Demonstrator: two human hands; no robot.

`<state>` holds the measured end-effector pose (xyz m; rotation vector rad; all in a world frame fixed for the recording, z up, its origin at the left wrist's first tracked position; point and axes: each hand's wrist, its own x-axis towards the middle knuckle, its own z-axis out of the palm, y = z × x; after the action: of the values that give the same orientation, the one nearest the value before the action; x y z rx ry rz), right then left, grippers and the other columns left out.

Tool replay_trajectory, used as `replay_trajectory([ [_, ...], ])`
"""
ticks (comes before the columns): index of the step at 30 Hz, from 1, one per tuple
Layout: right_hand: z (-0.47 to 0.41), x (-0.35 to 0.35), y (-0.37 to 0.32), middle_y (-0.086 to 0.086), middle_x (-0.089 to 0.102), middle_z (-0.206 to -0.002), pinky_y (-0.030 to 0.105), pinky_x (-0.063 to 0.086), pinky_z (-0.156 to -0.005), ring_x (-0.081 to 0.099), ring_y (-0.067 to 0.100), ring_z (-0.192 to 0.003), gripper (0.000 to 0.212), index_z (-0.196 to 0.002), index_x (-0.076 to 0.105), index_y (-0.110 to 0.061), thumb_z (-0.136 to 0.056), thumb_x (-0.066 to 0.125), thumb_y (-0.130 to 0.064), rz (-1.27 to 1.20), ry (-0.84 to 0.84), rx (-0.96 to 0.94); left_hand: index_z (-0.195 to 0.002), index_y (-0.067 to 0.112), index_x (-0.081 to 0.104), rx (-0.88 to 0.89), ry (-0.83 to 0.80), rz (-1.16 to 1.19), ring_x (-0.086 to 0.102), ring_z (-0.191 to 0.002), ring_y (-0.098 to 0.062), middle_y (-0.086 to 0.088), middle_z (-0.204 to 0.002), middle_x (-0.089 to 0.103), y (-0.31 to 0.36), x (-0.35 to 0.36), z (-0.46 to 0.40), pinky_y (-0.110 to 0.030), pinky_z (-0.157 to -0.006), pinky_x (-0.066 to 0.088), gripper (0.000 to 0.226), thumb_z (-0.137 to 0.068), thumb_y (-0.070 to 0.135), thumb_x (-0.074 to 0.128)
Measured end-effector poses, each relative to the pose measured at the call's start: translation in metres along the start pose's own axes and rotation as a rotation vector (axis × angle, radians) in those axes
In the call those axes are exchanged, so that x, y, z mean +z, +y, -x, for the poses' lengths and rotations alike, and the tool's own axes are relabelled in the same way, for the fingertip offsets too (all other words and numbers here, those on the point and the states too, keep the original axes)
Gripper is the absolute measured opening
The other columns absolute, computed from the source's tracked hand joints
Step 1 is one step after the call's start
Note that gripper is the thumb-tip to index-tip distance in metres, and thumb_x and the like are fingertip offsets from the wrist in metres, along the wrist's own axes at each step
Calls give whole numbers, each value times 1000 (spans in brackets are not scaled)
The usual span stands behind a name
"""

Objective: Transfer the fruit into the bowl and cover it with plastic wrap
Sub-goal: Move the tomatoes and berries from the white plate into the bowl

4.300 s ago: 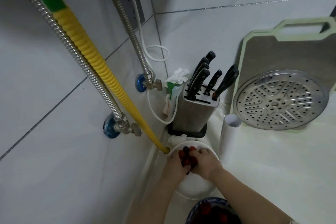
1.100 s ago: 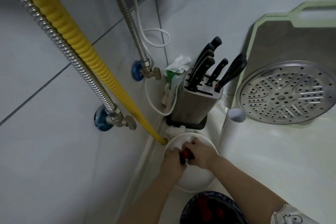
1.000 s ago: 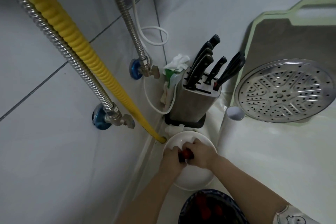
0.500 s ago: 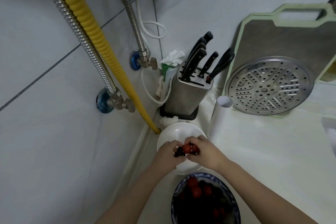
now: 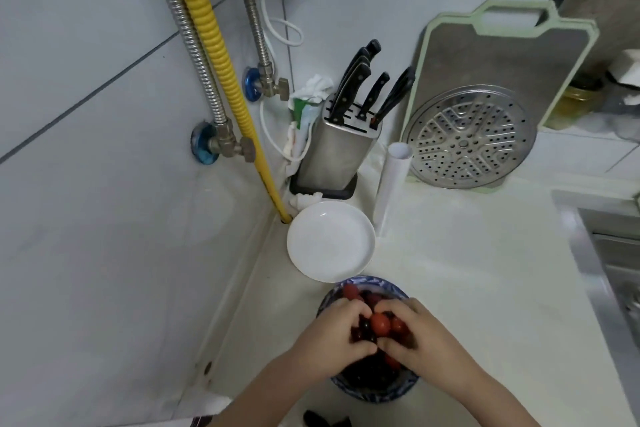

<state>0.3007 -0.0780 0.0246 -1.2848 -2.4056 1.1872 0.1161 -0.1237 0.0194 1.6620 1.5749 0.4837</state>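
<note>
My left hand (image 5: 334, 336) and my right hand (image 5: 414, 340) are cupped together around a small heap of fruit (image 5: 379, 326), red and dark pieces pressed between my curled fingers. Both hands are closed on that heap, thumbs nearly touching at the front. They sit directly over the blue patterned bowl (image 5: 372, 392), whose rim shows beyond my knuckles at 12 o'clock and below my wrists at 6 o'clock. More red and dark fruit lies inside the bowl under my hands.

At 12 o'clock from the bowl, just beside its far rim, the white plate (image 5: 330, 246) lies flat on the pale counter (image 5: 467, 270), with nothing on it. At 1 o'clock from the plate a white roll (image 5: 391, 184) stands nearly upright, leaning a little; I cannot tell whether it is the plastic wrap. At 12 o'clock from the plate stands the steel knife block (image 5: 330, 152) with black handles sticking out, and a crumpled cloth is tucked at its left against the wall corner.

Further round, at 2 o'clock, a perforated steel steamer tray (image 5: 471, 137) leans against a green-edged cutting board (image 5: 502, 59) propped on the back wall. At 10 o'clock a yellow corrugated hose (image 5: 221, 62) runs down the tiled wall to the counter edge beside the plate, with metal hoses and blue valves next to it. A sink edge (image 5: 609, 253) shows at 3 o'clock.
</note>
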Motion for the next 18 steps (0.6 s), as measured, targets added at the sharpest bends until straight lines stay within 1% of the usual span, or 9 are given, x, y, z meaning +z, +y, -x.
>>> replay_trajectory([
  [3, 14, 17, 11, -15, 43, -125, -4, 23, -92, 40, -12, -115, 57, -117, 33, -58, -76, 67, -37, -19, 4, 26, -127, 26, 49, -30, -31, 57, 48, -72, 1, 9, -104, 41, -3, 15, 11, -8, -72, 41, 49, -82, 25, 69],
  [7, 25, 30, 21, -16, 33, -136, -5, 19, -93, 35, -5, -123, 71, -135, 30, -44, -78, 71, -33, -23, 32, 99, -135, 31, 43, -63, -7, 92, 55, -77, -6, 6, -111, 44, -11, 18, 18, -20, -81, 52, 57, -84, 23, 67],
  [8, 26, 30, 22, -16, 33, -136, -5, 21, -92, 39, -4, -120, 73, -136, 29, -42, -77, 71, -31, -35, 41, 107, -136, 31, 43, -61, 6, 84, 55, -78, -5, 6, -113, 44, -13, 17, 19, -19, -82, 51, 57, -85, 23, 67],
  [10, 32, 29, 23, -15, 34, -134, -3, 32, -85, 54, -1, -97, 74, -133, 27, -43, -78, 72, -26, -70, 54, 124, -135, 30, 45, -45, 46, 56, 53, -78, -1, 7, -118, 44, -13, 12, 19, -14, -82, 46, 55, -85, 23, 66],
  [12, 35, 27, 22, -15, 36, -132, 2, 39, -78, 57, 2, -86, 72, -130, 27, -45, -79, 72, -23, -103, 77, 138, -134, 30, 47, -16, 115, -24, 53, -85, -2, 9, -126, 43, -16, 8, 15, -12, -84, 43, 50, -87, 26, 63],
  [13, 36, 27, 22, -15, 38, -132, 1, 38, -80, 57, -1, -88, 69, -129, 29, -45, -79, 71, -23, -98, 91, 133, -135, 30, 47, 3, 153, -98, 53, -96, -3, 10, -131, 42, -18, 7, 12, -14, -90, 42, 50, -88, 27, 61],
  [15, 35, 28, 20, -16, 40, -132, -1, 29, -92, 49, -6, -109, 60, -129, 36, -46, -82, 68, -26, -54, 114, 94, -141, 32, 41, 44, 210, -254, 43, -122, -9, 11, -139, 40, -22, 7, 6, -21, -104, 37, 53, -90, 30, 56],
  [16, 33, 29, 18, -16, 41, -133, -1, 25, -96, 46, -3, -118, 55, -130, 41, -44, -83, 66, -27, -37, 121, 80, -143, 32, 37, 53, 222, -305, 38, -128, -11, 11, -142, 38, -24, 7, 4, -23, -109, 33, 54, -92, 30, 53],
  [18, 26, 33, 15, -15, 39, -135, 2, 25, -99, 42, -1, -124, 47, -130, 48, -40, -87, 62, -27, -27, 129, 77, -145, 32, 34, 58, 228, -343, 32, -132, -12, 11, -145, 38, -25, 8, -1, -24, -113, 27, 54, -94, 27, 50],
])
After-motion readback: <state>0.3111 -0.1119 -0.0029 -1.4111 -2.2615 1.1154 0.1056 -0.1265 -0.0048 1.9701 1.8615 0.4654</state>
